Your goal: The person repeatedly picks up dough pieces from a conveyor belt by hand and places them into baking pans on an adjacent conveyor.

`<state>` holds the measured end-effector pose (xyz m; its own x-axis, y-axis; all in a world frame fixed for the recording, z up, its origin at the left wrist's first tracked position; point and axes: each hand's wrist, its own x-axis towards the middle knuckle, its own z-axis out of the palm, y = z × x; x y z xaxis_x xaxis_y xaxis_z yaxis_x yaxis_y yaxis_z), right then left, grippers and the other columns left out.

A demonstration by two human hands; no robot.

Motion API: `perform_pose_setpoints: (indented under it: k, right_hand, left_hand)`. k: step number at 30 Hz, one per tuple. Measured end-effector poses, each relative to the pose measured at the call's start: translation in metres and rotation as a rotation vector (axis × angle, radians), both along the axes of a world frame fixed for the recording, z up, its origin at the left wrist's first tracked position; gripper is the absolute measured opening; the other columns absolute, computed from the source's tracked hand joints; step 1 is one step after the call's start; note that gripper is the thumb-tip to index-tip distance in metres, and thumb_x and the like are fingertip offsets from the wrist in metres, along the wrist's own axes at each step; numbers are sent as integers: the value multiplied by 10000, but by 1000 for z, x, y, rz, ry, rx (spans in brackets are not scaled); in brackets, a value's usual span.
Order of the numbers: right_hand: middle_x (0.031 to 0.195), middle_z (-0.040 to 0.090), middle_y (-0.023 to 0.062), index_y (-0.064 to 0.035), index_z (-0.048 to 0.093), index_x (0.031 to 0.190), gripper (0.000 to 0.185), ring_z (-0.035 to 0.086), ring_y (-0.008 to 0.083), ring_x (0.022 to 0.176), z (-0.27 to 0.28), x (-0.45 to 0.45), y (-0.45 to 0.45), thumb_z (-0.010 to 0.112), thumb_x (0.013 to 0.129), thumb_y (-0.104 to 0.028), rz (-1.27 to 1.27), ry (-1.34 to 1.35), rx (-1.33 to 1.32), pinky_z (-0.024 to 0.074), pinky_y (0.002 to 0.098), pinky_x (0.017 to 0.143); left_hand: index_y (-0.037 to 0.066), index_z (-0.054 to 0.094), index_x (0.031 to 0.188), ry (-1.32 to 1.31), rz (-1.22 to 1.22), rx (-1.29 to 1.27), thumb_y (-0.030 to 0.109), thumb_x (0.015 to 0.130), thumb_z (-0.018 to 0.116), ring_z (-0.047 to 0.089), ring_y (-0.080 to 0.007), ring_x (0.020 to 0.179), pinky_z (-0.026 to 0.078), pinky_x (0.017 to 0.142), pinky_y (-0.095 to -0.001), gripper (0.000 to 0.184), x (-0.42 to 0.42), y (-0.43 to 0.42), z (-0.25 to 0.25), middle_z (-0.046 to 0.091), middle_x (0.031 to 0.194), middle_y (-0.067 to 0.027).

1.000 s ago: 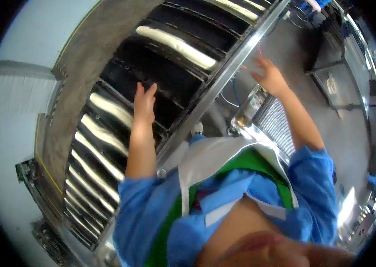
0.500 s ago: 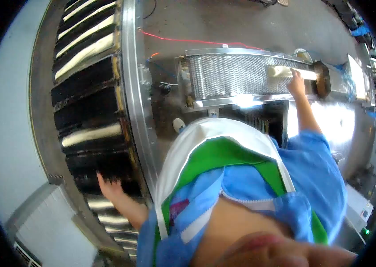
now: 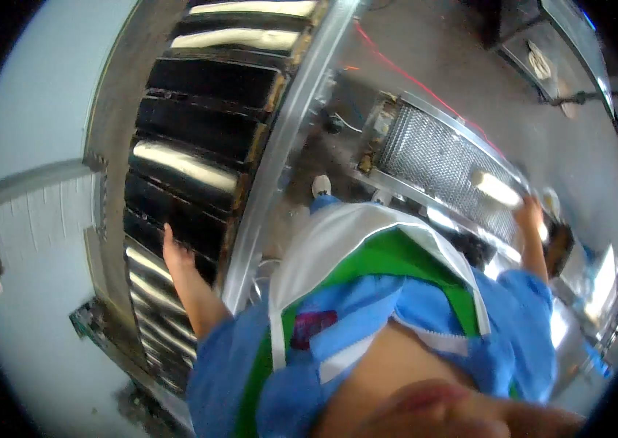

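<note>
My left hand (image 3: 180, 255) is over the black baking pans (image 3: 210, 82), its fingers stretched out and holding nothing. A long pale dough roll (image 3: 185, 166) lies in one pan just beyond it, and the pan closest to the fingers is bare. On the right, my right hand (image 3: 530, 212) is closed around another pale dough roll (image 3: 497, 187) on a metal mesh conveyor (image 3: 426, 150). One end of that roll sticks out past the hand towards the middle of the belt. Blur hides the exact finger positions there.
A metal rail (image 3: 291, 139) runs along the pans, between them and my body. More dough rolls (image 3: 239, 40) fill pans at the far end, and several lie at the near end. A red cable (image 3: 426, 91) crosses the floor behind the conveyor. Metal equipment (image 3: 594, 285) stands at the right.
The view has turned, so the pans and conveyor appear slanted. My right hand still meets the dough roll on the conveyor; my left hand remains over the pans.
</note>
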<state>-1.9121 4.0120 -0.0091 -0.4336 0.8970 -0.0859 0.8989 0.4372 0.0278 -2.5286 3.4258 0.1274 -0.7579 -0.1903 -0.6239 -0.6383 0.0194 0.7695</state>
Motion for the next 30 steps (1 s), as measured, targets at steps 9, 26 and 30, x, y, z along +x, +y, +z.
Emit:
perform_pose_setpoints:
  k: [9, 26, 30]
  right_hand:
    - [1052, 528, 132, 16, 417, 1198, 566, 551, 188, 872, 164, -144, -2, 613, 734, -242, -64, 1054, -1038, 465, 286, 697]
    - [1122, 529, 189, -1, 395, 1234, 615, 574, 265, 901, 143, -743, -243, 637, 753, -298, 943, 501, -449, 452, 352, 820]
    - [1122, 542, 148, -34, 400, 1236, 546, 605, 171, 752, 135, -692, -240, 625, 778, -229, 905, 508, -692, 479, 269, 600]
  left_hand:
    - [150, 302, 1339, -2, 0, -76, 440, 739, 654, 348, -252, 1212, 302, 936, -387, 753, 23, -28, 8, 290, 1392, -64]
    - [100, 335, 1329, 89, 142, -30, 393, 764, 634, 365, -226, 1199, 247, 930, -451, 704, -42, -98, -45, 379, 1341, -84]
    - [84, 350, 1320, 65, 157, -77, 387, 768, 628, 389, -225, 1178, 275, 913, -441, 688, -43, -105, -60, 400, 1323, -91]
